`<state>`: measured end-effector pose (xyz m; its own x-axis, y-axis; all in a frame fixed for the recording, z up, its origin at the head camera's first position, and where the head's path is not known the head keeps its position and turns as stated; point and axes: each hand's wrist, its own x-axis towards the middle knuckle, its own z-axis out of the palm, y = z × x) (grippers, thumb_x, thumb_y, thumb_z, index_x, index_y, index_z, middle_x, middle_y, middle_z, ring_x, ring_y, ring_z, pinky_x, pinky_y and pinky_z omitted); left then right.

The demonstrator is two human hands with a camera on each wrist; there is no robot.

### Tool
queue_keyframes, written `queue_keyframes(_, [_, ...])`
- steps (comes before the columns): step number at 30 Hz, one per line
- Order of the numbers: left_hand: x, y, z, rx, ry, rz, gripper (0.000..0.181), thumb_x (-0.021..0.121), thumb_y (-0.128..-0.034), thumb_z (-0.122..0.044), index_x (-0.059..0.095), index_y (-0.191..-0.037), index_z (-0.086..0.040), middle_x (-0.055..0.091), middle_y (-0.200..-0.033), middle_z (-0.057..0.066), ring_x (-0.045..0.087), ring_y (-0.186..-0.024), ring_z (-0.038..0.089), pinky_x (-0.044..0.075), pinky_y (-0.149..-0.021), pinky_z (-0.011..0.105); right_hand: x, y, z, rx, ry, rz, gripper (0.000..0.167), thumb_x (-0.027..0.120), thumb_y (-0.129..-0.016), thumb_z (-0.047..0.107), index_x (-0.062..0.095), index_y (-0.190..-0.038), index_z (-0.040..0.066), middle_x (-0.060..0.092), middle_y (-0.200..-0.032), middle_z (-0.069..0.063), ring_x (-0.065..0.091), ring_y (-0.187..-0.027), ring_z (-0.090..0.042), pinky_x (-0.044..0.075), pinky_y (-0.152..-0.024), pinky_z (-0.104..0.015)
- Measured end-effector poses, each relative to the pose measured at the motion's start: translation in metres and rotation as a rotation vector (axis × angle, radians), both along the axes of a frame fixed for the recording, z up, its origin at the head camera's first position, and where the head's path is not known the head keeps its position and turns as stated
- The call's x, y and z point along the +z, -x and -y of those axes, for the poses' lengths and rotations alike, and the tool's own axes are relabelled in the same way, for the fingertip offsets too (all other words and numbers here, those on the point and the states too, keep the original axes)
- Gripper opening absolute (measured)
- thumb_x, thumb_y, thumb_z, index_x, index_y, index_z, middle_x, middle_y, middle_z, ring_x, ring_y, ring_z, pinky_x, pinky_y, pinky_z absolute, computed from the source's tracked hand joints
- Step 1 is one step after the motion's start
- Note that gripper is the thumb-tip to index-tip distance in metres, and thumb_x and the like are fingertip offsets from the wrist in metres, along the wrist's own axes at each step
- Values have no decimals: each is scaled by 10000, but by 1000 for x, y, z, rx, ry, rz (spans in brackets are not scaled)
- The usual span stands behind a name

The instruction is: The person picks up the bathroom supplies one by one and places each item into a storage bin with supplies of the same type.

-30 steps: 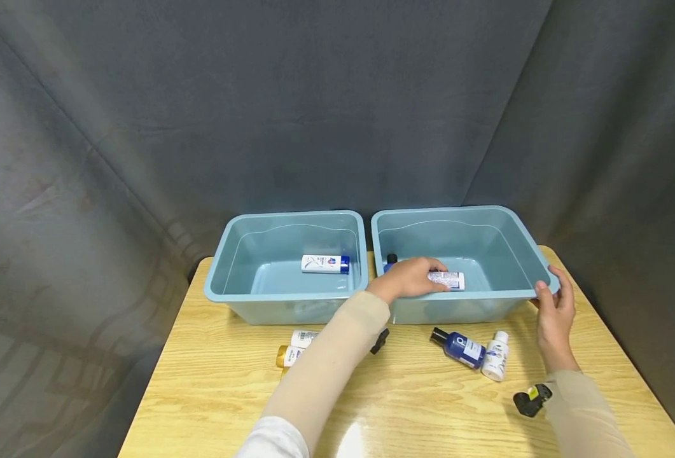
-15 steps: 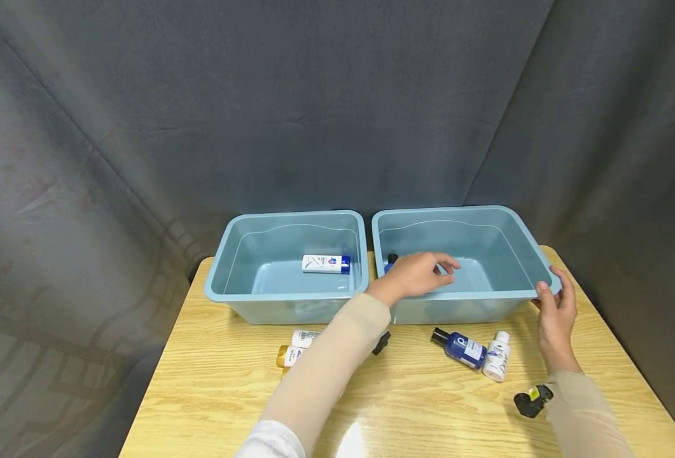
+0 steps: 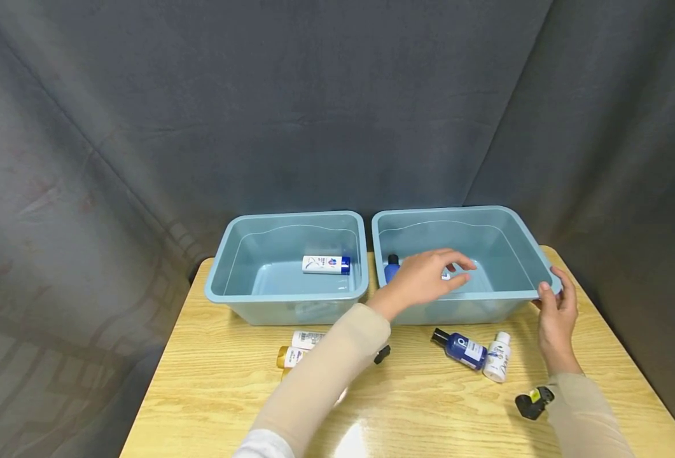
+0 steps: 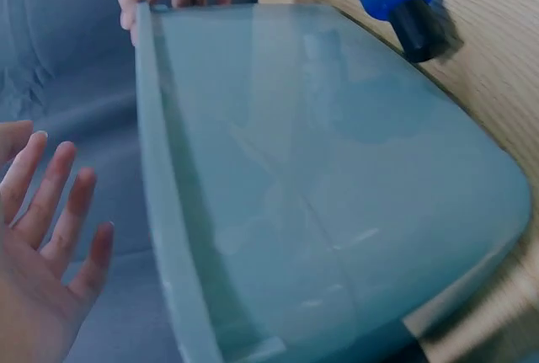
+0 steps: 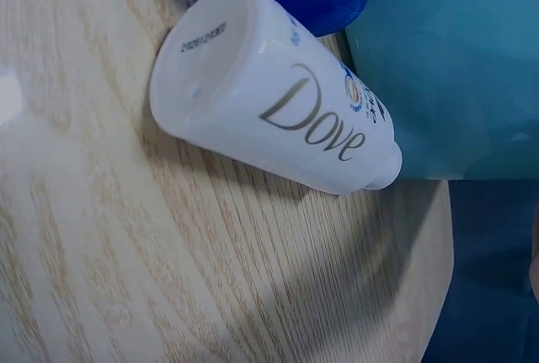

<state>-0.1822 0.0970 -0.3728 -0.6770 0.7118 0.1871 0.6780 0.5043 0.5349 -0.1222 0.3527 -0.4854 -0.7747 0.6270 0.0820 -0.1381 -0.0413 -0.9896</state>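
My left hand (image 3: 425, 277) hovers over the front rim of the right blue bin (image 3: 446, 213), fingers apart and holding nothing. In the left wrist view its fingers (image 4: 59, 199) spread beside the bin's wall. Beneath the hand, a white bottle (image 3: 446, 276) shows only a sliver inside the bin. A blue bottle with a black cap (image 3: 392, 268) lies at that bin's left end, partly covered. My right hand (image 3: 557, 324) grips the bin's front right corner, thumb on the rim and fingers around the outside.
The left bin (image 3: 228, 254) holds a white bottle with a blue cap (image 3: 326, 264). On the table (image 3: 429, 413) lie a dark blue bottle (image 3: 463, 350), a white Dove bottle (image 5: 286, 110) and, partly behind my left forearm, white and yellow-capped bottles (image 3: 294, 356).
My left hand has let go of the white bottle inside the right bin, then lifted slightly and moved right with its fingers spreading. My right hand stays on the rim.
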Motion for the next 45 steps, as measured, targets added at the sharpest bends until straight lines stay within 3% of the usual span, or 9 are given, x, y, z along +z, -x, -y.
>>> queue_keyframes(6, [8, -13, -1, -65, 27, -48, 264, 574, -1006, -379, 662, -1249, -322, 603, -1234, -220, 535, -1023, -78, 410, -765, 92, -1, -1, 1, 7, -32, -6, 430, 520, -1037, 178, 463, -1462, 222, 490, -1258, 39, 514, -1066, -83, 437, -805, -104])
queue_keyframes(13, [6, -27, 0, -157, 29, -128, 269, 599, -995, -358, 671, -1244, -284, 628, -1206, -183, 526, -990, -100, 407, -786, 64, -1, -1, 2, 12, -15, 2, 434, 516, -1039, 181, 453, -1465, 237, 456, -1357, -12, 493, -1149, -126, 439, -849, -103])
queue_keyframes(16, [3, -30, 0, -168, 33, -132, 272, 595, -997, -360, 670, -1247, -284, 622, -1212, -180, 527, -1009, -92, 407, -792, 63, -1, -1, 2, 15, -14, 1, 438, 508, -1042, 182, 444, -1472, 238, 438, -1390, -30, 485, -1177, -136, 435, -860, -108])
queue_keyframes(23, [-2, -40, -1, -194, 69, -97, 288, 580, -998, -394, 651, -1267, -318, 602, -1257, -197, 508, -1156, -57, 416, -877, 102, -1, -2, 5, 8, 3, -52, 416, 513, -1037, 156, 474, -1448, 212, 498, -1270, 35, 511, -1079, -86, 422, -810, -115])
queue_keyframes(30, [-17, -47, -3, -224, 118, -125, 299, 595, -992, -389, 645, -1280, -326, 598, -1253, -211, 506, -1175, -53, 402, -919, 103, 0, -1, 6, 7, -23, -37, 424, 512, -1040, 170, 461, -1459, 208, 494, -1288, 21, 510, -1101, -100, 423, -810, -114])
queue_keyframes(34, [-29, -50, -4, -248, 135, -177, 316, 575, -1000, -400, 632, -1301, -321, 591, -1289, -196, 501, -1200, -44, 347, -995, 99, 0, 0, 6, 9, -32, -23, 431, 513, -1041, 183, 450, -1467, 215, 485, -1311, 11, 503, -1120, -109, 424, -810, -112])
queue_keyframes(39, [-45, -52, -4, -264, 129, -252, 327, 590, -991, -391, 640, -1299, -295, 600, -1284, -162, 509, -1196, -30, 327, -997, 78, -1, 1, 5, 13, -43, -34, 431, 521, -1038, 185, 454, -1462, 221, 486, -1300, 13, 509, -1105, -98, 425, -811, -107])
queue_keyframes(45, [-62, -55, -2, -243, 185, -215, 364, 565, -997, -430, 606, -1340, -317, 568, -1340, -175, 473, -1247, -34, 323, -1024, 106, -3, 2, 4, 1, -21, -45, 418, 518, -1036, 150, 476, -1448, 214, 504, -1219, 49, 521, -1039, -74, 429, -801, -104])
